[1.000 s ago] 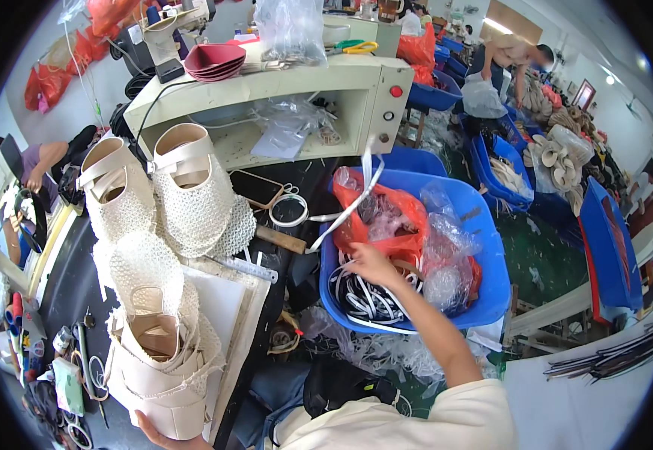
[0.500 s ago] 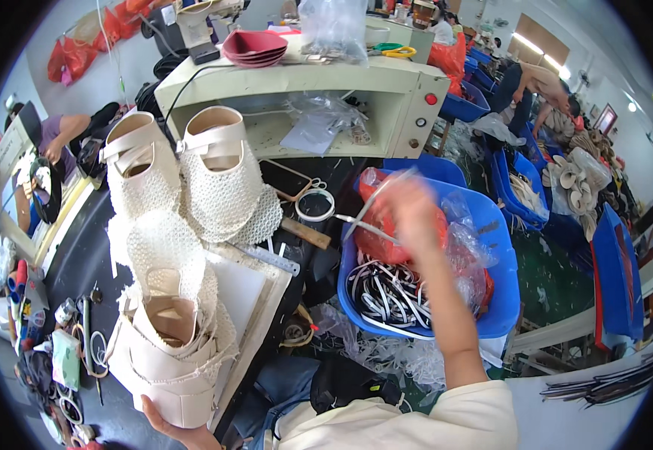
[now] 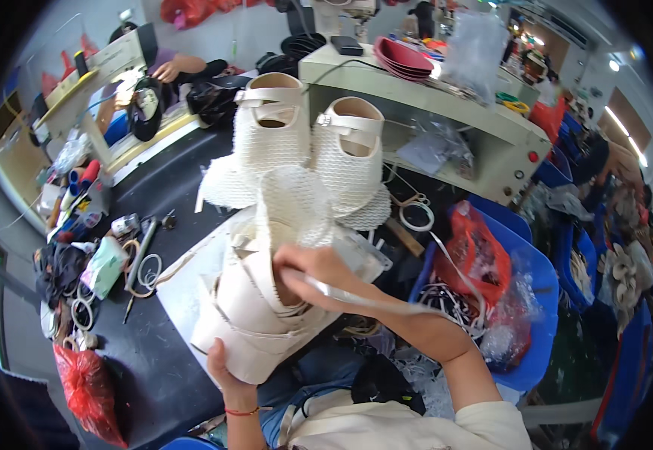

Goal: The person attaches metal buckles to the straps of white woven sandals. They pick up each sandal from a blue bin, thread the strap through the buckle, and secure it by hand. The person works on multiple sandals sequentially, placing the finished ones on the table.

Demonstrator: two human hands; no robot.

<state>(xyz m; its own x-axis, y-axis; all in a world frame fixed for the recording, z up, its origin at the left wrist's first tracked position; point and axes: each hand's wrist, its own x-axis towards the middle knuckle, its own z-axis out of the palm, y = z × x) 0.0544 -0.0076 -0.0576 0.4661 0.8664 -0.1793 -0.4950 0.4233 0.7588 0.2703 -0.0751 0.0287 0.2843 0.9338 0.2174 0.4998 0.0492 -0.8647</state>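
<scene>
Cream woven shoe uppers (image 3: 225,307), stacked one in another, lie tilted over a white board in front of me. My left hand (image 3: 229,371) grips the near end of the stack, thumb on its outer side. Fingers curled, my right hand (image 3: 315,274) is at the opening of the stack; its fingertips are partly hidden there. A narrow white strip (image 3: 386,304) runs from my right hand across the forearm and loops over the bin towards a white tape roll (image 3: 416,216). Two cream shoe uppers with buckled straps (image 3: 270,135) stand upright behind the stack.
A blue bin (image 3: 540,322) at right holds a red bag, clear plastic and black and white strips. A wooden-handled tool (image 3: 404,237) lies beside it. A pale machine table (image 3: 446,157) stands behind. Tools and a red plastic bag (image 3: 90,390) lie at left; another person works beyond.
My right hand has swung from above the blue bin leftwards to the stack, drawing the white strip along. My left hand still holds the stack; the view has turned left.
</scene>
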